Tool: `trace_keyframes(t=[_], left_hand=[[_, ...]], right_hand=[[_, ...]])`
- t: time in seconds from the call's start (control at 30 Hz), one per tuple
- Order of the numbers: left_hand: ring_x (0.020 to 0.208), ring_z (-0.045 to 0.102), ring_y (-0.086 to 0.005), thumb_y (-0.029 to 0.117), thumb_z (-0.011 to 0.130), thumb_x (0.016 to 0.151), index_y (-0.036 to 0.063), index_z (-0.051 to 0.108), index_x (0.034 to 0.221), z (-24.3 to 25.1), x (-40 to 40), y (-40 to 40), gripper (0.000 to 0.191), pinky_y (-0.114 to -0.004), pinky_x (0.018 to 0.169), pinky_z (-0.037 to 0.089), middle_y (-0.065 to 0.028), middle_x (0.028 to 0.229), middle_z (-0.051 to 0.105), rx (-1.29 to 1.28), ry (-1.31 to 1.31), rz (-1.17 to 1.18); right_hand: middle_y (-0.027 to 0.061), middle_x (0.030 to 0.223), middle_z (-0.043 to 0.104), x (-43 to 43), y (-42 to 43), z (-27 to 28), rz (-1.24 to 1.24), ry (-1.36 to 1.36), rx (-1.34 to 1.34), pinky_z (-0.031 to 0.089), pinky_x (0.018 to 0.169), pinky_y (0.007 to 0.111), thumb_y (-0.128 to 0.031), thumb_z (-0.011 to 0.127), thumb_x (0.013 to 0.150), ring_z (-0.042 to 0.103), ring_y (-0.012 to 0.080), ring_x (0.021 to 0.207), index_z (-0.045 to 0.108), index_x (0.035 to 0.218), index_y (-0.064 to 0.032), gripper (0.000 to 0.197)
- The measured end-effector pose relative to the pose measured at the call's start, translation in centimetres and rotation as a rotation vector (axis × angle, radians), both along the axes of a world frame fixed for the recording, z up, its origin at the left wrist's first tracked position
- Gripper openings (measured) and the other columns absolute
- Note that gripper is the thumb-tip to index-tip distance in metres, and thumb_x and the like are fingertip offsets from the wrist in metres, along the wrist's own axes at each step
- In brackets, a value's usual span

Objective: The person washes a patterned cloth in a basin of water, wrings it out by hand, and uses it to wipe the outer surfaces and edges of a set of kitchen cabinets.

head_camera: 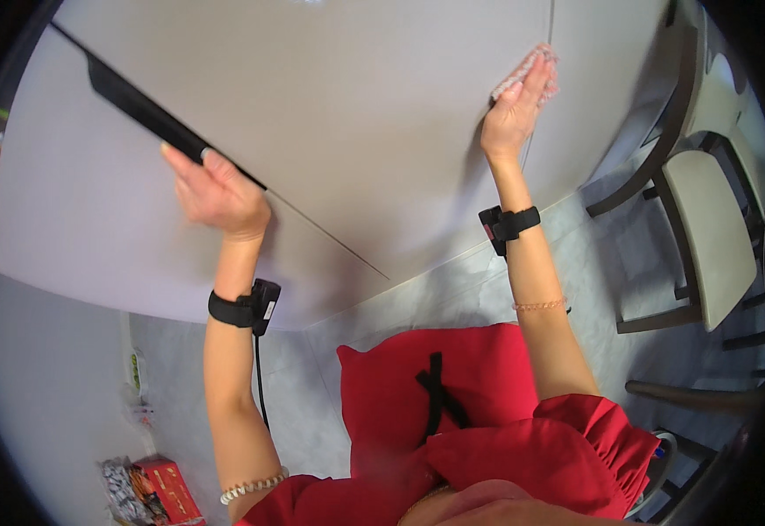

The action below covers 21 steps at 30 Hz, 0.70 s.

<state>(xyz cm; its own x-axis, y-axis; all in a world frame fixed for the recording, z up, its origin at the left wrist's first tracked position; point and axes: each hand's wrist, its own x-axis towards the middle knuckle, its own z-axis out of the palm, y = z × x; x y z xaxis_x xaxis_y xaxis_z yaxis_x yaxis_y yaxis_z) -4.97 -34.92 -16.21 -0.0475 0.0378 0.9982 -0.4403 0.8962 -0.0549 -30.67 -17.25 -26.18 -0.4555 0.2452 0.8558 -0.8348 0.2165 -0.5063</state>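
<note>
A tall pale panelled surface (382, 112), like cabinet doors, fills the space in front of me. My left hand (221, 194) grips the lower end of a long black handle strip (139, 108) that runs along a seam between panels. Part of its grip is hidden behind the fingers. Farther right, my right hand (512, 118) presses a folded pink-and-white fuzzy cloth (527, 71) flat against the panel, close to another seam. The fingers lie extended over the cloth. Each wrist wears a black strap with a small black device.
Dark-framed chairs with pale seats (711, 237) stand at the right on grey tiled floor (316, 388). At lower left, a red box (172, 490) and packaged items sit by a pale wall (40, 368). A cable (259, 381) hangs from the left wrist device.
</note>
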Motion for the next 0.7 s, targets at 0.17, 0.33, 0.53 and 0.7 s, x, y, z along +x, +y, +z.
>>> trace_keyframes(t=[0.17,0.33,0.53,0.7], left_hand=[[0.057,0.046,-0.0277,0.013,0.049,0.087,-0.0112,0.038,0.127,0.0,-0.4,0.0,0.048,-0.037,0.056,0.037,-0.01,0.068,0.052,-0.07,-0.003,-0.032],[0.052,0.039,-0.0185,0.011,0.053,0.083,-0.0114,0.045,0.123,0.3,0.1,-0.1,0.046,-0.031,0.051,0.032,-0.0031,0.064,0.051,-0.099,0.05,-0.128],[0.052,0.042,-0.0193,0.007,0.054,0.083,-0.0085,0.044,0.125,0.3,0.4,-0.2,0.046,-0.032,0.052,0.034,-0.0005,0.056,0.045,-0.09,0.031,-0.153],[0.052,0.043,-0.0202,0.008,0.054,0.083,-0.0078,0.045,0.125,-0.1,0.6,-0.6,0.045,-0.032,0.051,0.035,-0.0009,0.055,0.047,-0.077,0.039,-0.161]], right_hand=[[0.0198,0.146,0.023,2.8,-1.9,-0.5,-0.05,-0.202,-0.096,0.012,0.109,0.045,-0.024,0.03,0.093,0.016,0.034,0.136,0.021,0.141,-0.0015,0.054],[0.0214,0.146,0.02,8.2,-5.1,-0.1,-0.052,-0.127,-0.042,0.01,0.11,0.045,-0.024,0.029,0.094,0.013,0.0363,0.137,0.019,0.141,0.0019,0.054],[0.0227,0.146,0.02,14.3,-8.9,0.8,0.019,0.016,0.048,0.01,0.11,0.046,-0.019,0.032,0.092,0.014,0.0383,0.136,0.022,0.14,0.0026,0.054],[0.0227,0.145,0.022,18.2,-11.5,0.7,0.051,0.096,0.174,0.01,0.109,0.05,-0.015,0.038,0.087,0.016,0.0396,0.135,0.025,0.139,0.0017,0.057]])
